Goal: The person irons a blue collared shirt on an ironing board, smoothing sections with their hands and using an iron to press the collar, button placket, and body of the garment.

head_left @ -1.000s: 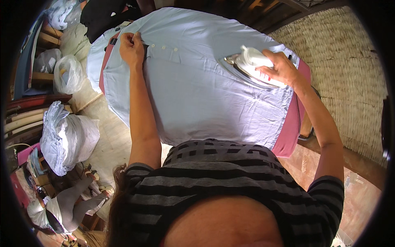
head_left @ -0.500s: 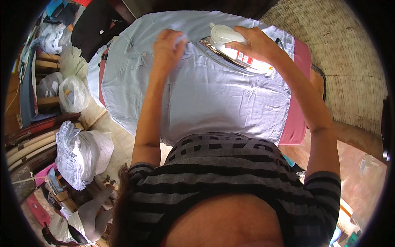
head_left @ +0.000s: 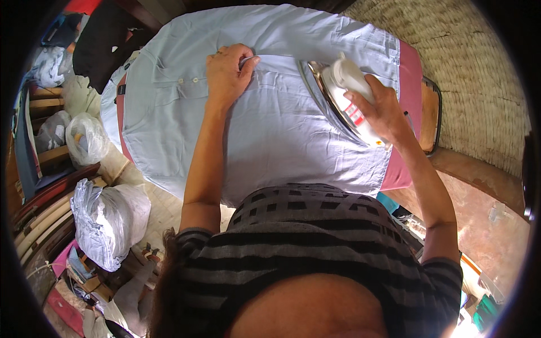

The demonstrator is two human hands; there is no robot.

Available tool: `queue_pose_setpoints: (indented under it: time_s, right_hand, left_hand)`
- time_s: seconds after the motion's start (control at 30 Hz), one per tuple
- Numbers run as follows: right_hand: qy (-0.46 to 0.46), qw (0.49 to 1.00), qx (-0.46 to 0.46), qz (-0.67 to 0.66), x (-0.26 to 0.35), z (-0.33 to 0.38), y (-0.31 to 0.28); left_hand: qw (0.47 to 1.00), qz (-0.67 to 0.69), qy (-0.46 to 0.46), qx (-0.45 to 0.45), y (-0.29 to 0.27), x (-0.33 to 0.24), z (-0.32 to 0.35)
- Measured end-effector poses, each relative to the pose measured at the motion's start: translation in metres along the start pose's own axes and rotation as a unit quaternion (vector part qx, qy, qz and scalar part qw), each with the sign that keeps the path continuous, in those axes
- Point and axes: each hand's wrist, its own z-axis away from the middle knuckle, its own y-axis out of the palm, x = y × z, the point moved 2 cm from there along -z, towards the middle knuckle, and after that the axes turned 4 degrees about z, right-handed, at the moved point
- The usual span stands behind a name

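Note:
A light blue buttoned shirt (head_left: 282, 141) lies spread over a red-covered ironing board (head_left: 409, 76). My right hand (head_left: 380, 110) is closed round the handle of a white iron (head_left: 348, 84) at the right part of the cloth. The iron's shiny soleplate edge faces left; whether it touches the shirt I cannot tell. Left of the iron, my left hand (head_left: 226, 76) is closed, thumb and fingers pinching the shirt along its button strip. Two pale buttons (head_left: 195, 80) show just left of that hand.
Bundled clothes in a clear plastic bag (head_left: 107, 222) stand on the floor at left, near stacked boards (head_left: 48, 219). A black cloth (head_left: 104, 48) hangs at the far left. A woven mat (head_left: 473, 73) covers the far right side.
My right hand has moved the iron rightward and nearer to me, turning it more upright in the picture. My left hand has settled on the button strip, its fingers closing there.

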Motion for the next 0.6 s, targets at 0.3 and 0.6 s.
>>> queue_pose_setpoints:
  time_s: [0.3, 0.6]
  right_hand:
    - [-0.071, 0.997, 0.017, 0.017, 0.014, -0.091, -0.003]
    - [-0.07, 0.996, 0.033, 0.052, -0.049, 0.009, -0.032]
  left_hand:
    - [0.999, -0.029, 0.033, -0.003, 0.001, 0.002, -0.001]
    - [0.997, -0.077, 0.02, 0.013, -0.001, -0.005, -0.002]
